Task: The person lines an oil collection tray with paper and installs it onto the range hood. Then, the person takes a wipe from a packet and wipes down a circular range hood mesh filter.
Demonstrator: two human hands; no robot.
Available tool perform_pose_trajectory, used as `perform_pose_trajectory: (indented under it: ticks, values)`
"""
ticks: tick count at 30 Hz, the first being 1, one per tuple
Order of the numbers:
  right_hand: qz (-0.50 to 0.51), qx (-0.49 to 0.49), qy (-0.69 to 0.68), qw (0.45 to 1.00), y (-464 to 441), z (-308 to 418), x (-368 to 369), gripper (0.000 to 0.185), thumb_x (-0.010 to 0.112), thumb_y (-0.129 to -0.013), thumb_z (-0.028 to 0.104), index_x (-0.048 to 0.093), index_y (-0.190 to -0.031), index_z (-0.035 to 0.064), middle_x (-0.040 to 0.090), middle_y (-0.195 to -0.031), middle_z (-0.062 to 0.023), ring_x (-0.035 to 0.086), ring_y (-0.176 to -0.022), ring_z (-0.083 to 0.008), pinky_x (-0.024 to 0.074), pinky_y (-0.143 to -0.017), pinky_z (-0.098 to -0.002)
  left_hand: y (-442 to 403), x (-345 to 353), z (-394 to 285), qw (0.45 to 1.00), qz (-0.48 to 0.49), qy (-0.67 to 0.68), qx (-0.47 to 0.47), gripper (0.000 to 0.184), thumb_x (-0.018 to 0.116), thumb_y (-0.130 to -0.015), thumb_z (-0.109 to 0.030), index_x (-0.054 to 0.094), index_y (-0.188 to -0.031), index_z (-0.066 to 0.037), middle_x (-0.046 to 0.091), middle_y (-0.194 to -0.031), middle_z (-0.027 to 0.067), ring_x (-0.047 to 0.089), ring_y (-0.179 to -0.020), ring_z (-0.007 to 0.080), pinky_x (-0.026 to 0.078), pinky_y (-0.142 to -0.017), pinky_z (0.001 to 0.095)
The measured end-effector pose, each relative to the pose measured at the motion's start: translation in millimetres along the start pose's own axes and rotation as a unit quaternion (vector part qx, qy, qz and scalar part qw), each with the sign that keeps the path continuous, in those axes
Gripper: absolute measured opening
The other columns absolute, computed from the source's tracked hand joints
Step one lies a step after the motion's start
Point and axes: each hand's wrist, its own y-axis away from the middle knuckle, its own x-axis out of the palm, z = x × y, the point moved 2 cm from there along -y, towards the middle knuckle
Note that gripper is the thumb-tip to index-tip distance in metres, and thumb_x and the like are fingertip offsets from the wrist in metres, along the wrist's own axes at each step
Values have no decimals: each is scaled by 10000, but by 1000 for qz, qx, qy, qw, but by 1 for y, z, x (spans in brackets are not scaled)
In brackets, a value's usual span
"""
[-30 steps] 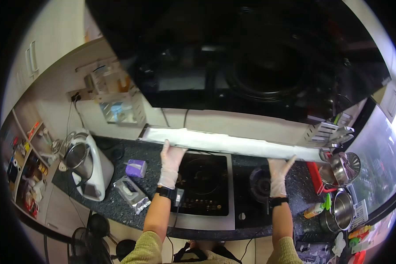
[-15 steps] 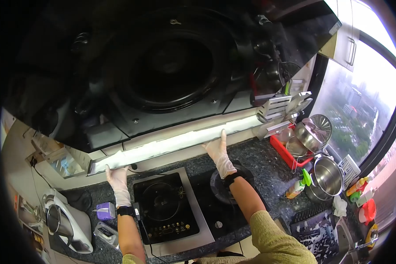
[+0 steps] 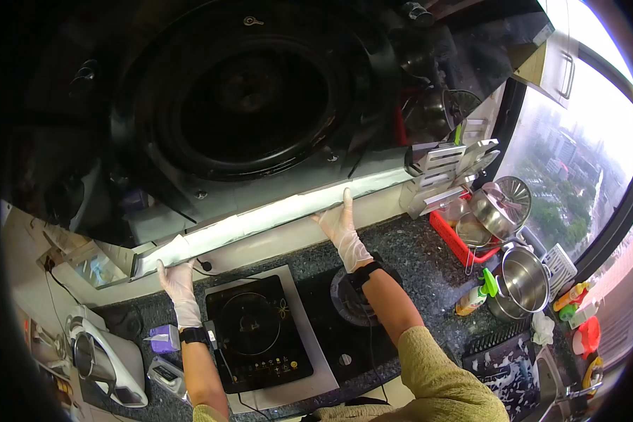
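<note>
A long, narrow tray with a bright white lining runs along the lower edge of the black range hood. My left hand, in a thin whitish glove, grips its front edge near the left end, thumb up and fingers partly hidden underneath. Farther right, my gloved right hand holds the same edge, its thumb raised against the lining. Slotted metal utensils hang just beyond the tray's right end. Below my hands lies a black induction cooktop.
A dark glass hob sits right of the cooktop. On the right are a red basket with pans, a steel pot and a spray bottle. A white appliance and a purple pack stand left.
Both hands have raised the tray closer to the hood's lower edge, so the gap between them has narrowed. The view has shifted slightly. My grip looks the same.
</note>
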Motion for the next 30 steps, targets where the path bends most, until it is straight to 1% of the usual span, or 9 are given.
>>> perform_pose_trajectory:
  ticks: [3,8,10,13,16,19,22,25,30]
  values:
    - [-8,0,-43,999,0,4,1,1042,621,-746,709,181,-1514,160,213,-1560,-94,176,-1436,-324,69,-1143,-593,-1,3,2,1000,11,14,-4,679,684,-831,-354,415,-1363,-29,394,-1453,164,317,-1375,333,184,-1110,616]
    - [4,-16,-39,999,5,14,0,1040,620,-743,710,188,-1510,156,229,-1551,-101,217,-1417,-344,133,-1136,-596,4,29,6,999,50,-19,-5,688,688,-820,-330,398,-1369,-33,414,-1431,161,331,-1360,340,197,-1110,612]
    - [32,-12,-51,998,2,14,-2,1039,615,-744,711,185,-1510,155,233,-1548,-104,220,-1415,-352,136,-1133,-606,4,31,2,999,37,-27,13,710,713,-801,-312,385,-1368,-36,413,-1422,164,338,-1350,335,198,-1107,618]
    - [7,-28,-31,999,3,12,-5,1032,612,-744,713,188,-1508,164,244,-1540,-109,231,-1409,-351,154,-1125,-615,4,31,1,999,39,-26,12,693,725,-790,-300,402,-1352,-55,426,-1408,154,368,-1324,327,237,-1085,615]
    - [19,-47,-43,998,3,10,-1,1014,610,-745,713,206,-1502,173,267,-1529,-97,246,-1401,-344,177,-1113,-615,4,31,1,999,33,-26,15,674,724,-789,-294,414,-1339,-57,434,-1401,151,381,-1315,321,254,-1079,601]
    - [6,-67,-57,996,6,10,2,979,637,-742,686,276,-1470,139,331,-1494,-101,311,-1367,-340,264,-1104,-563,5,29,1,999,39,-12,12,665,724,-789,-285,419,-1333,-56,439,-1395,152,388,-1309,318,267,-1076,586]
    - [34,-69,-51,996,11,10,1,945,628,-755,687,297,-1458,150,359,-1472,-95,341,-1347,-335,287,-1094,-546,7,25,-1,999,40,-8,14,668,724,-790,-278,415,-1337,-52,442,-1393,155,391,-1310,319,277,-1076,574]
    - [35,-62,-46,996,12,11,0,946,621,-757,693,280,-1470,172,335,-1492,-65,293,-1375,-299,259,-1095,-560,8,27,-1,999,38,-11,12,673,722,-791,-279,412,-1340,-42,444,-1392,160,394,-1310,322,288,-1077,563]
    - [21,-76,-34,996,21,12,5,948,612,-762,701,291,-1470,160,323,-1507,-68,281,-1385,-306,220,-1117,-557,7,26,-2,999,48,-8,5,657,697,-811,-293,419,-1339,-17,439,-1401,180,397,-1312,331,291,-1085,556]
